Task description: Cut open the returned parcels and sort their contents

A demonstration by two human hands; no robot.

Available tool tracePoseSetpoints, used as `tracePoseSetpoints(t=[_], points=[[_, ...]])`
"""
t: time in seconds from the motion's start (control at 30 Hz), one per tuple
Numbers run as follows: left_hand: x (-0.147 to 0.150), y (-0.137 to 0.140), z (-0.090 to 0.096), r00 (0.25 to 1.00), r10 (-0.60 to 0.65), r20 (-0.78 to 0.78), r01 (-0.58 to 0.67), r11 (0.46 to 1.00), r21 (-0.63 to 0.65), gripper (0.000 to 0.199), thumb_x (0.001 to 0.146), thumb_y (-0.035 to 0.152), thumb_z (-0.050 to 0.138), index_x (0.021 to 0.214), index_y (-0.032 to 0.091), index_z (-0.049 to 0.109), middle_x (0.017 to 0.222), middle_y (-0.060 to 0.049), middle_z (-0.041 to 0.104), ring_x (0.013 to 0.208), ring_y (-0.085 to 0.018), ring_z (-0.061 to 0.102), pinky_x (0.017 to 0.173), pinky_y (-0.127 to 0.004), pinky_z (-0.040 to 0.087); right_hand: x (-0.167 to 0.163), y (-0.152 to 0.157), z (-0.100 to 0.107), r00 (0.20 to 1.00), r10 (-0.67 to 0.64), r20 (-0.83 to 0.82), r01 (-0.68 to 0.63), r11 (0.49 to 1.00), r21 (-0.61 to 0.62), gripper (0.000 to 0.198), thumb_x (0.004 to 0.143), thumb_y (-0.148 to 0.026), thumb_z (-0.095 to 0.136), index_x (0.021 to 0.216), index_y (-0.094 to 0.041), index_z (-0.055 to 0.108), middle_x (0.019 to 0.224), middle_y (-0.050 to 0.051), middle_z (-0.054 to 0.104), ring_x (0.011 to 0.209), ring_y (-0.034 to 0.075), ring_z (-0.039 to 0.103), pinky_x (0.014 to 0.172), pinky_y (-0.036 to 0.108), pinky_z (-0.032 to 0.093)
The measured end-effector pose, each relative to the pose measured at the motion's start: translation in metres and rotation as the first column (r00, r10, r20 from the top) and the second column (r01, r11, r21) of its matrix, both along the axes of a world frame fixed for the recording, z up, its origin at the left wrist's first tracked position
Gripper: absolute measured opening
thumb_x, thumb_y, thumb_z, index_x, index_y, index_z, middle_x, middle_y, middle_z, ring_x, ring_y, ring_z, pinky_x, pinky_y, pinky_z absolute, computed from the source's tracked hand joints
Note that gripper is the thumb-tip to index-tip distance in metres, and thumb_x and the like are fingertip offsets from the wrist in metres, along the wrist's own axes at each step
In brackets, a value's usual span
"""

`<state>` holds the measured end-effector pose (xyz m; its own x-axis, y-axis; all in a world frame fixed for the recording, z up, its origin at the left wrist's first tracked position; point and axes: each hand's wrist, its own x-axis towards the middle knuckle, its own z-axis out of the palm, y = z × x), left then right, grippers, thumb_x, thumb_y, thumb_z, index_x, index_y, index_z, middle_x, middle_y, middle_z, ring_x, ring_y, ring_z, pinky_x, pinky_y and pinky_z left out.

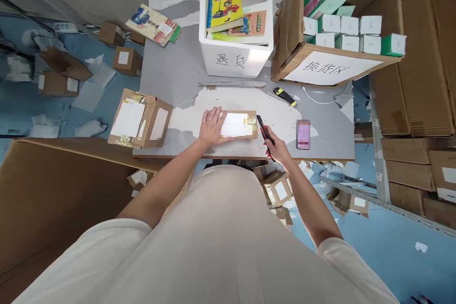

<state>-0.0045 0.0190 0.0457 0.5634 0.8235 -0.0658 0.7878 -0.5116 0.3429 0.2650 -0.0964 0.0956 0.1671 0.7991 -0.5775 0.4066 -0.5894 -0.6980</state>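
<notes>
A flat cardboard package with a white label and clear tape lies on the table in front of me. My left hand rests on its left end, fingers stretched out and pressing from above. In my right hand is a box cutter, black with red, gripped by the handle. Its tip points at the package's taped right end; whether it touches, I cannot tell. To the right of that hand lies a phone with a pinkish screen. A second cutter, a black and yellow utility knife, lies farther back.
Behind the package stand a white foam bin holding books and a large carton of green-and-white boxes. Books lie at the back left, a taped box at the left edge. An open carton and shelving flank the table.
</notes>
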Motion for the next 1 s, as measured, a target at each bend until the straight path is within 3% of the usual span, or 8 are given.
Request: tracePoseSetpoints(t=[0.2, 0.43, 0.63, 0.83, 1.0], points=[[0.001, 0.003, -0.001, 1.0, 0.015, 0.004, -0.015, 1.0, -0.008, 0.107, 0.066, 0.077, 0.059, 0.149, 0.015, 0.032, 0.156, -0.018, 0.031, 0.146, -0.036, 0.021, 0.119, -0.049, 0.003, 0.013, 0.016, 0.015, 0.986, 0.157, 0.059, -0.153, 0.986, -0.067, 0.063, 0.093, -0.028, 0.046, 0.153, -0.033, 0.027, 0.077, -0.001, 0.063, 0.043, 0.007, 0.051, 0.043, 0.022, 0.049], [0.004, 0.005, -0.003, 1.0, 0.016, 0.01, -0.016, 1.0, -0.021, 0.109, 0.066, 0.077, 0.058, 0.148, 0.01, 0.032, 0.155, -0.021, 0.03, 0.146, -0.038, 0.021, 0.118, -0.051, 0.003, 0.01, 0.023, 0.04, 0.875, 0.412, 0.256, -0.388, 0.911, -0.141, 0.061, 0.095, -0.024, 0.042, 0.154, -0.028, 0.026, 0.073, 0.001, 0.066, 0.043, 0.012, 0.055, 0.053, 0.026, 0.05], [0.005, 0.005, -0.006, 0.999, 0.017, 0.044, -0.016, 1.0, -0.015, 0.111, 0.065, 0.078, 0.058, 0.148, 0.01, 0.032, 0.155, -0.022, 0.029, 0.145, -0.039, 0.02, 0.118, -0.054, 0.003, 0.008, 0.024, 0.049, 0.867, 0.432, 0.25, -0.399, 0.9, -0.174, 0.061, 0.095, -0.024, 0.04, 0.154, -0.025, 0.025, 0.061, -0.001, 0.062, 0.041, 0.014, 0.055, 0.055, 0.026, 0.05], [0.006, 0.004, -0.008, 0.998, 0.017, 0.064, -0.016, 1.0, -0.006, 0.112, 0.064, 0.078, 0.059, 0.148, 0.008, 0.032, 0.154, -0.024, 0.029, 0.144, -0.041, 0.021, 0.117, -0.054, 0.002, 0.007, 0.021, 0.052, 0.858, 0.445, 0.257, -0.412, 0.894, -0.174, 0.061, 0.094, -0.024, 0.041, 0.153, -0.026, 0.027, 0.062, 0.0, 0.063, 0.041, 0.015, 0.056, 0.053, 0.027, 0.049], [0.005, 0.004, -0.007, 0.998, 0.001, 0.068, 0.0, 1.0, -0.009, 0.111, 0.065, 0.077, 0.06, 0.148, 0.008, 0.032, 0.155, -0.023, 0.028, 0.144, -0.041, 0.021, 0.117, -0.055, 0.002, 0.006, 0.009, 0.046, 0.914, 0.376, 0.152, -0.351, 0.921, -0.168, 0.061, 0.095, -0.026, 0.039, 0.154, -0.026, 0.024, 0.063, -0.001, 0.062, 0.041, 0.014, 0.057, 0.047, 0.026, 0.048]])
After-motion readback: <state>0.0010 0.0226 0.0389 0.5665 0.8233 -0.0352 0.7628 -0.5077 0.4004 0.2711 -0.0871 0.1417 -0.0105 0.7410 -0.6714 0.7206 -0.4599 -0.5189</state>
